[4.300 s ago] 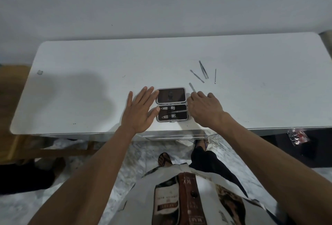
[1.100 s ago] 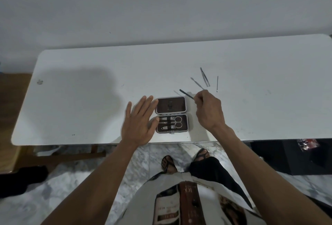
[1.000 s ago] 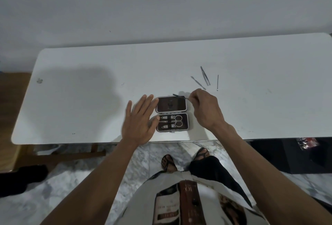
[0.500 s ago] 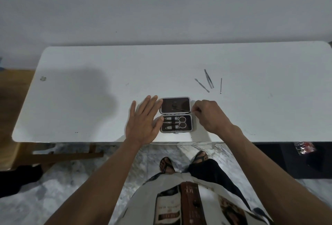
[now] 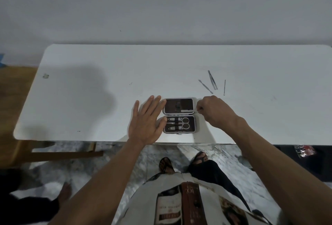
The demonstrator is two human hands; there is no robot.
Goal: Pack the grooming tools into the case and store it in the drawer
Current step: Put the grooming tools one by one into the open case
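Observation:
A small brown grooming case [image 5: 195, 117] lies open near the table's front edge. Its near half holds scissors [image 5: 185, 123] and two clippers [image 5: 171, 119]. My left hand [image 5: 146, 124] lies flat, fingers spread, against the case's left side. My right hand [image 5: 213, 112] is at the case's right edge, pinching a thin metal tool [image 5: 187, 111] that lies across the lower part of the far half. Three loose tools rest farther right on the table: a slim stick [image 5: 205, 86], tweezers [image 5: 212, 82] and a short pin-like tool [image 5: 224, 87].
The white table [image 5: 107, 90] stands against a pale wall. A wooden piece [image 5: 16, 84] is at the left. My feet in sandals [image 5: 166, 164] are on marble floor below the table edge. A red packet [image 5: 304, 150] lies at right, under the table level.
My right hand picked a thin tool off the table, carried it left and lowered it onto the case's far half. My left hand stayed against the case.

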